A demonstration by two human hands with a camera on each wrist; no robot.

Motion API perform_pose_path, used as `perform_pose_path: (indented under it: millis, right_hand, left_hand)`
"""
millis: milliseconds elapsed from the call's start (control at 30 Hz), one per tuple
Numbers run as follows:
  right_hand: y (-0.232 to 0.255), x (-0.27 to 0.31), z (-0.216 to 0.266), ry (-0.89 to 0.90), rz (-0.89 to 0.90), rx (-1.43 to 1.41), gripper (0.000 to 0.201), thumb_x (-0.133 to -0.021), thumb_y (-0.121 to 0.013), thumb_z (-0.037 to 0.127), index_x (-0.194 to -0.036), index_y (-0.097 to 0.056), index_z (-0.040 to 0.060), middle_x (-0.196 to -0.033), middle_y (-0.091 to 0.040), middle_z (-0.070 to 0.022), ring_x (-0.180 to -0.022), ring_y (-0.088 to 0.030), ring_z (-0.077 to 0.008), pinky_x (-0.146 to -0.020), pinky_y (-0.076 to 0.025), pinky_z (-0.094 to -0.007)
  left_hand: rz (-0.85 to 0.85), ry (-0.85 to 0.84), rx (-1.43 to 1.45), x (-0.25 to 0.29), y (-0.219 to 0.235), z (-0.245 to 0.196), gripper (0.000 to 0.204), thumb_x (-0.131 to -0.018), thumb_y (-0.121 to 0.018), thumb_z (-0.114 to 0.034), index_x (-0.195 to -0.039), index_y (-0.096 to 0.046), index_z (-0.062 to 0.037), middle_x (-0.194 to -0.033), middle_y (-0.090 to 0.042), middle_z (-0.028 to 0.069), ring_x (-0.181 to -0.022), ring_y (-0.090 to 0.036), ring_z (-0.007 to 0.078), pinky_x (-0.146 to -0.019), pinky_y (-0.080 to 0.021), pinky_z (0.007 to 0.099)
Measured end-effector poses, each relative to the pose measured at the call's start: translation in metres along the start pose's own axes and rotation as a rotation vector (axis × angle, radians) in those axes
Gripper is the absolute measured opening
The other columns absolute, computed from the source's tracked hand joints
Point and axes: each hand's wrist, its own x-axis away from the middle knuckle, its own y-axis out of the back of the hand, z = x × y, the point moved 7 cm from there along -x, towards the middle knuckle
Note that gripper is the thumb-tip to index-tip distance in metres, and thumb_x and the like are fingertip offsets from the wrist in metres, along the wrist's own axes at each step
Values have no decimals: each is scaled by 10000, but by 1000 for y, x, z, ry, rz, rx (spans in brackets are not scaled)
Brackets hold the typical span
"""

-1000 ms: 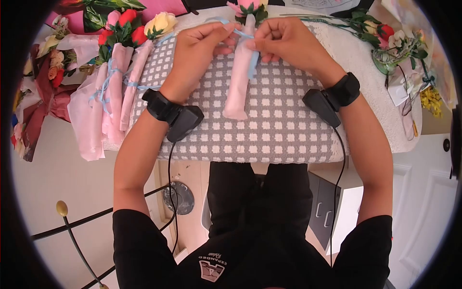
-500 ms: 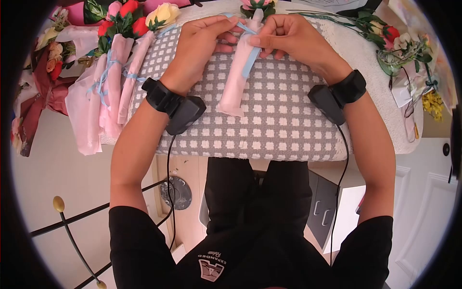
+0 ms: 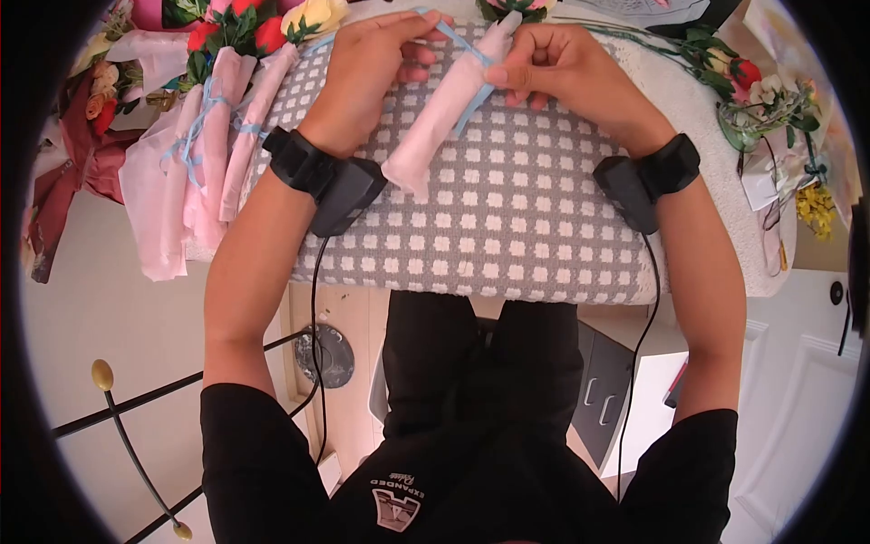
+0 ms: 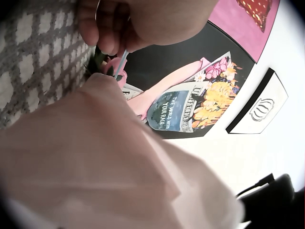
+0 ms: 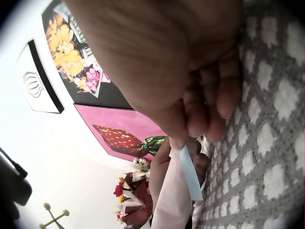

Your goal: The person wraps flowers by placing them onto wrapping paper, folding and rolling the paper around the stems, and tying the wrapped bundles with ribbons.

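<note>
A pink paper-wrapped stem bundle point(image 3: 433, 132) lies tilted on the checked cloth, its lower end toward the left wrist, with a flower head point(image 3: 518, 7) at the top edge. My left hand point(image 3: 373, 77) pinches one part of a light blue ribbon point(image 3: 456, 38), drawn out up and left of the wrap. My right hand point(image 3: 575, 82) pinches the wrap and ribbon near the flower end, thumb on top. In the right wrist view, a blue ribbon end point(image 5: 191, 175) hangs from those fingertips along the pink paper point(image 5: 169, 200).
Wrapped roses point(image 3: 210, 154) tied with blue ribbon lie at the left, beside a dark red bouquet point(image 3: 89, 154). Green stems point(image 3: 625, 34) and loose flowers point(image 3: 748, 77) are at the upper right. Cables hang from both wrist cameras.
The wrapped bundle has tilted further, its lower end swinging left and upward. Both hands keep their pinch, and the left hand has risen slightly with the ribbon.
</note>
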Motion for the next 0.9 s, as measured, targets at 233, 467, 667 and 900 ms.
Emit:
perform_pose_path:
  millis: [233,467,667,900]
  right_hand:
    - [-1,1,3,5,10,-52,212,-870,-752,252,-790,-659,80,-783,-690,4,-656,-634,-38,-568,-472,-173]
    - [0,-1,8,25,7,-17,208,-869,-754,256,-795,-669,81,-778,-686,6,-686,-659,-52,-562,-484,-180]
    - [-6,2,0,36,13,-69,213,-863,-761,257,-814,-676,67,-767,-692,-11,-676,-661,-55,-559,-486,-180]
    - [-7,4,-3,-33,-29,-164,197,-857,-757,230,-844,-673,52,-777,-701,-25,-700,-655,-54,-570,-483,-178]
  left_hand:
    - [-70,46,70,-3,10,-7,270,-960,-611,-244,-1105,-697,-34,-929,-647,-21,-731,-534,31,-623,-437,192]
    - [-164,68,90,-8,22,-7,251,-964,-598,-222,-1098,-696,-35,-931,-640,-31,-703,-508,26,-605,-411,195]
    - [-11,41,5,-12,20,-14,270,-978,-585,-259,-1117,-674,-45,-904,-617,-44,-684,-515,26,-557,-396,180]
    - [320,191,-308,7,-14,-6,390,-928,-645,-398,-937,-718,-15,-742,-657,30,-564,-578,58,-469,-438,196]
